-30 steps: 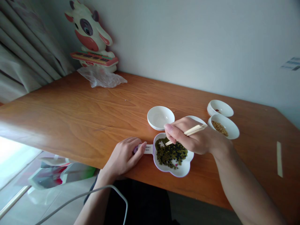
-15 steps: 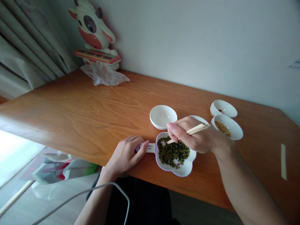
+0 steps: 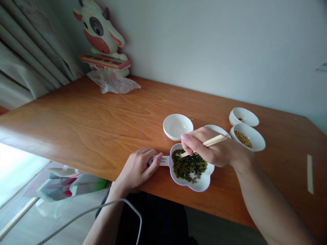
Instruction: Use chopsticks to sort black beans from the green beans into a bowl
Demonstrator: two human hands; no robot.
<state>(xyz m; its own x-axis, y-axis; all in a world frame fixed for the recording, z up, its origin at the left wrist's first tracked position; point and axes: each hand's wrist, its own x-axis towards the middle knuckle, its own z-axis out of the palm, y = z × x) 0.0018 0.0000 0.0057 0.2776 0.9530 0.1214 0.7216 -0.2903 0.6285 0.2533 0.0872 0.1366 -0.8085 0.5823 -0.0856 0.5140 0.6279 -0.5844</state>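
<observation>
My left hand (image 3: 140, 167) is closed around the handle of a white, purple-rimmed dish (image 3: 201, 185) near the table's front edge. Small green and dark beans (image 3: 187, 168) cover much of the dish, and a tiny pink piece lies among them. In my right hand (image 3: 204, 144) is a pair of wooden chopsticks (image 3: 216, 140), their tips down among the beans at the dish's upper left. Just behind the dish stands a white bowl (image 3: 178, 126) with nothing visible in it. Another white bowl (image 3: 217, 129) is mostly hidden behind my right hand.
To the right, one white bowl (image 3: 258, 140) holds tan grains, and another (image 3: 249, 116) has a small dark red piece. A cow-shaped toy keyboard (image 3: 104, 61) and a clear plastic bag (image 3: 114, 83) sit at the back left. A grey cable (image 3: 102, 205) crosses my left forearm.
The chopstick tips have shifted slightly left and down in the beans, where a bare white patch has become smaller. My left hand keeps its place on the handle.
</observation>
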